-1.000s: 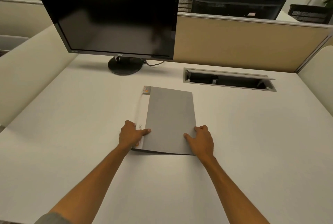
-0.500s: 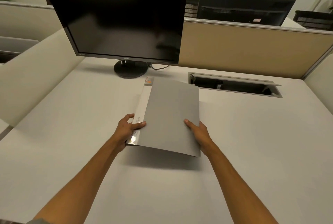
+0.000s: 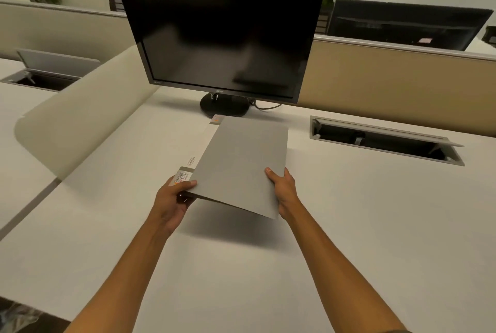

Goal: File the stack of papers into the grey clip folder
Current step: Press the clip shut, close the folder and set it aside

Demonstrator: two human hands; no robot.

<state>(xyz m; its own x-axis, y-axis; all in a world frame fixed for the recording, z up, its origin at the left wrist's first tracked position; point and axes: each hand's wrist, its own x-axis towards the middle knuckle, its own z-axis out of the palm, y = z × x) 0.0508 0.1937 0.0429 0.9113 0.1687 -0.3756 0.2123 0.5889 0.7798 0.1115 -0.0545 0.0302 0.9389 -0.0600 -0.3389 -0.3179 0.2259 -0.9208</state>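
Head view, both hands, left (image 3: 171, 200), right (image 3: 285, 191), gripping grey folder (image 3: 239, 163) above desk (image 3: 349, 225)

A wide, pale off-white tabletop (image 3: 375, 225) fills most of the view. Toward its far edge stands a black monitor (image 3: 222, 35) on a round black base (image 3: 225, 108), with a dark cable (image 3: 264, 106) trailing from behind the base to the right. To the right of the monitor, a long rectangular cable hatch (image 3: 383, 139) is set into the surface, its grey lid propped open. A soft shadow (image 3: 228, 233) falls on the bare surface nearer the viewer.
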